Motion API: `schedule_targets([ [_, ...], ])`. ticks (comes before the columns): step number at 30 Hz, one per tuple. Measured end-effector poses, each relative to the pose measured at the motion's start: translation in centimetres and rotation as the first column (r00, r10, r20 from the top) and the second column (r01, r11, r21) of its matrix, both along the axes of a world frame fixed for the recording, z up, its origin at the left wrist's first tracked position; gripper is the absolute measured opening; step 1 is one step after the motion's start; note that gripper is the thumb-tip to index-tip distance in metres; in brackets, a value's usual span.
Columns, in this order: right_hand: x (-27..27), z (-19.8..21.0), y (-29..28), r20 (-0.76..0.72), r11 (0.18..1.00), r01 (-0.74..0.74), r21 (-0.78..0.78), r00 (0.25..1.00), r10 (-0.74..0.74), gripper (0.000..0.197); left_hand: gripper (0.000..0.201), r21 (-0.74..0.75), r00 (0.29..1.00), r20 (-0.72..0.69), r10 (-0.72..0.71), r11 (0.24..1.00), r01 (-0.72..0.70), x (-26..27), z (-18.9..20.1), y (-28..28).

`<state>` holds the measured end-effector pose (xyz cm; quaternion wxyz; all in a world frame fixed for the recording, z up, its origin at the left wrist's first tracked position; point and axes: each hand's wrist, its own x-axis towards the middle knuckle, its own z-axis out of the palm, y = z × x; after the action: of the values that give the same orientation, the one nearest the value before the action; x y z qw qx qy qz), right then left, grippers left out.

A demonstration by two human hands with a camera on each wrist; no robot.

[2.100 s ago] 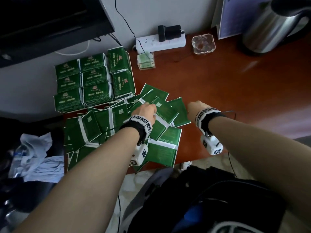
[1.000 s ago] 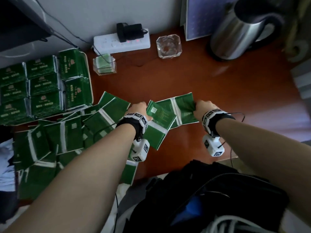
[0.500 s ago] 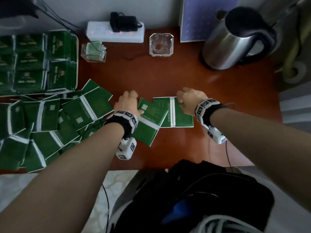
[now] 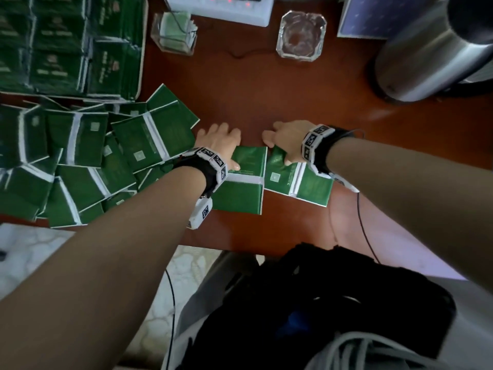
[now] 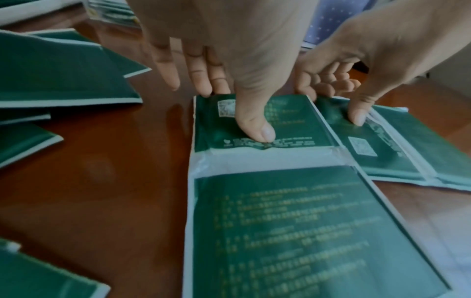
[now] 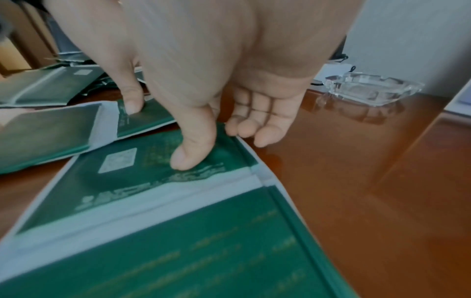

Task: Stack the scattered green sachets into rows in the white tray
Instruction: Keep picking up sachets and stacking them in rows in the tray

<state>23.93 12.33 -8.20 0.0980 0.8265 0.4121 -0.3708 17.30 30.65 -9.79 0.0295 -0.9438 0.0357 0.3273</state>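
Note:
Two green sachets with white seams lie side by side on the brown table. My left hand [image 4: 221, 142] pinches the far edge of the left sachet [image 4: 240, 193]; its thumb [image 5: 254, 129] lies on top and the fingers [image 5: 201, 84] reach over the far edge. In the same way my right hand [image 4: 280, 142] holds the right sachet [image 4: 306, 185], thumb [image 6: 188, 157] on top and fingers [image 6: 249, 129] curled behind the edge. At the far left stands the white tray [image 4: 142, 49], filled with rows of sachets [image 4: 58, 49]. A loose pile of sachets [image 4: 80, 156] spreads to the left of my left hand.
A glass ashtray [image 4: 301, 36], a small clear holder [image 4: 174, 33] and a white power strip [image 4: 229, 9] line the table's back. A steel kettle [image 4: 432, 49] stands at the back right. A dark bag [image 4: 320, 303] sits below the table's front edge.
Both hands have drawn their sachets out of the pile toward the table's front. The left sachet, tilted before, now lies square beside the right one.

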Motion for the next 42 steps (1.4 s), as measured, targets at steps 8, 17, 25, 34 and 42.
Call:
schedule_targets([
  [8,-0.1,-0.1,-0.7,0.106,0.989,0.147,0.014,0.983,-0.148,0.039,0.056,0.028,0.997,0.026,0.068,0.997,-0.069,-0.3,0.2,0.1],
  [17,-1.0,3.1,-6.0,0.172,0.929,0.367,0.046,0.913,-0.369,0.040,0.031,-0.007,0.985,0.047,0.164,0.986,-0.164,-0.3,3.8,0.4],
  [25,-6.2,3.0,-7.7,0.292,0.982,0.167,0.093,0.938,-0.187,0.065,0.071,-0.059,0.986,0.164,-0.008,0.998,0.018,-5.4,2.8,-0.1],
  [34,-12.7,-3.7,-6.9,0.186,0.967,0.203,0.157,0.955,-0.231,0.108,0.124,-0.113,0.995,0.076,0.063,0.992,-0.055,-14.2,-2.6,-2.9],
  [42,-20.8,-5.5,-8.1,0.255,0.931,0.258,0.259,0.911,-0.323,0.103,0.124,-0.145,0.984,0.177,-0.012,0.989,0.038,-19.6,-3.5,-3.6],
])
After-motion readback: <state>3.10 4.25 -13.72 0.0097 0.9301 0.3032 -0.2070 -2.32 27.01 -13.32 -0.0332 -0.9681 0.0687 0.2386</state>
